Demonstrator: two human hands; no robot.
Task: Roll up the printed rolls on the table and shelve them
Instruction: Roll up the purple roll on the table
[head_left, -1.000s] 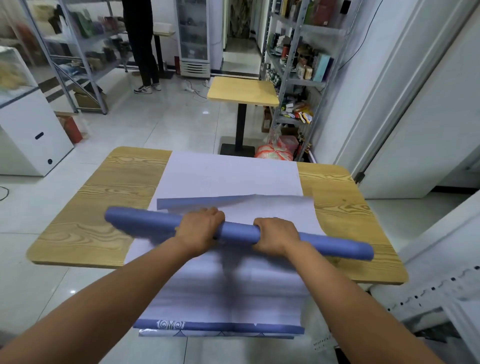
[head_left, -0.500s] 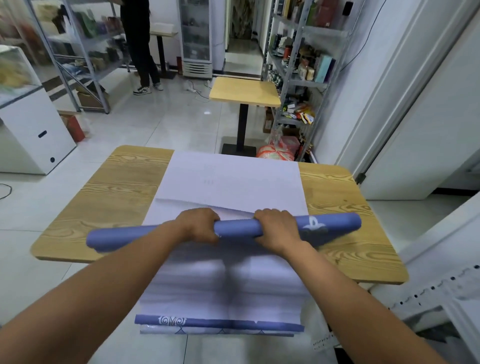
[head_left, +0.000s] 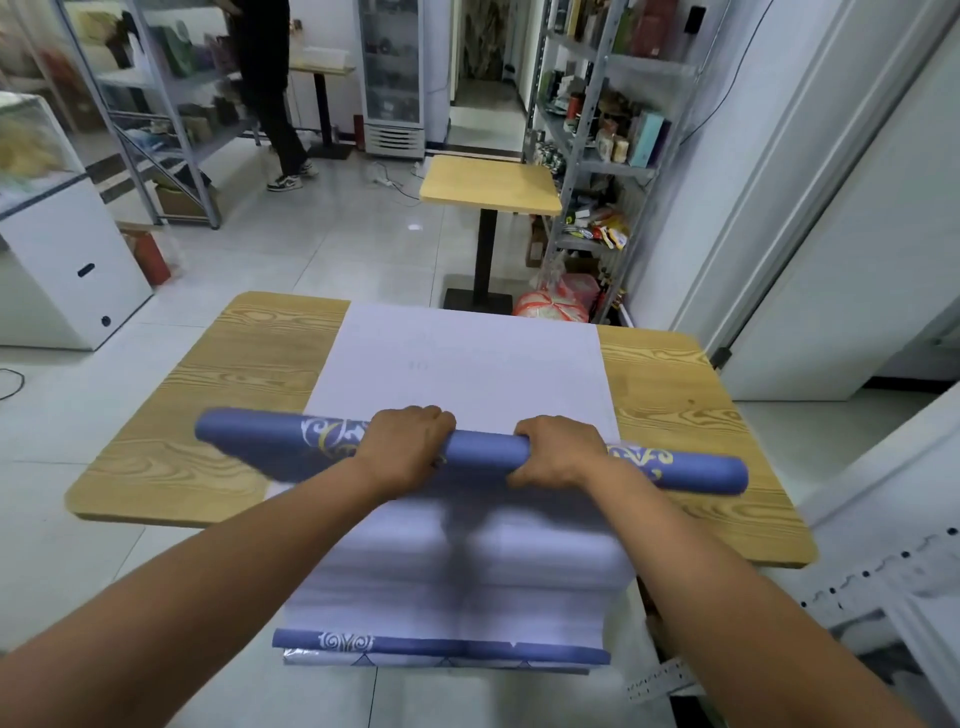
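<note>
Your left hand (head_left: 408, 441) and right hand (head_left: 558, 452) both grip the roll (head_left: 483, 449), knuckles up and fingers curled over its far side. The hands sit near each other around its middle, with a bare stretch of blue between them. The roll lies crosswise over the near half of the table (head_left: 249, 374). Its ends reach past both side edges of the sheet (head_left: 467, 364), out over the wood grain. White and gold scrollwork shows on the roll outside each hand. The left end is blurred, and you cannot tell whether the roll rests on the table or is held just above it. The sheet runs white-side-up along the middle of the table from the far edge, passes under the roll and hangs off the near edge. A blue printed band (head_left: 441, 647) shows at its hanging end. Beyond the table's far edge stands a small table (head_left: 488, 184) on a black post, with a red-and-white bag (head_left: 556, 304) on the floor beside its base. A metal shelf (head_left: 597, 150) of goods stands beyond the table's far right corner. A white cabinet (head_left: 67, 270) sits off the table's left side. A person (head_left: 270, 104) in dark clothes stands well beyond the table, to the far left.
</note>
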